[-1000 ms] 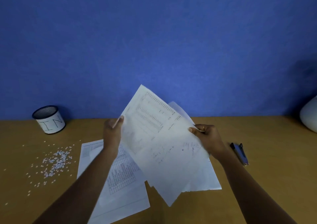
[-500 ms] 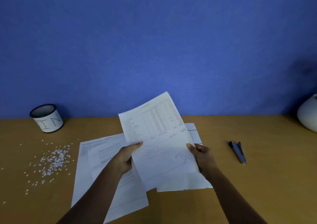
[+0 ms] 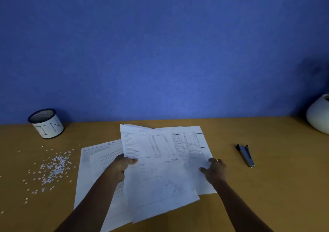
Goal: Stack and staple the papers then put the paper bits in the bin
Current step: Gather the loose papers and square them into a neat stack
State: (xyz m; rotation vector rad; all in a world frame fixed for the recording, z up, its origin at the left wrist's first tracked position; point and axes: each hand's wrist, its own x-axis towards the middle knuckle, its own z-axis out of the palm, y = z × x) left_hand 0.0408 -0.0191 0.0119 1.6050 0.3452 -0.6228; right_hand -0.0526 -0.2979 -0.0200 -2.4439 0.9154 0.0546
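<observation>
A printed sheet (image 3: 156, 174) lies low over the wooden table, and my left hand (image 3: 121, 166) pinches its left edge with the thumb on top. My right hand (image 3: 214, 169) rests at the right side, fingers spread on the sheet (image 3: 194, 142) that lies underneath. Two more printed sheets (image 3: 92, 162) lie overlapped to the left under my left forearm. A scatter of small white paper bits (image 3: 53, 167) covers the table's left part. Behind them stands a mesh bin (image 3: 46, 124) with a white label. A dark stapler (image 3: 245, 155) lies to the right.
A blue wall runs along the back edge of the table (image 3: 276, 187). A white rounded vase (image 3: 318, 115) stands at the far right edge. Bare wood lies between the papers and the stapler.
The sheet held up in both hands has come down onto the papers at the middle of the table. My right hand has let go of its edge and now lies on the lower sheet.
</observation>
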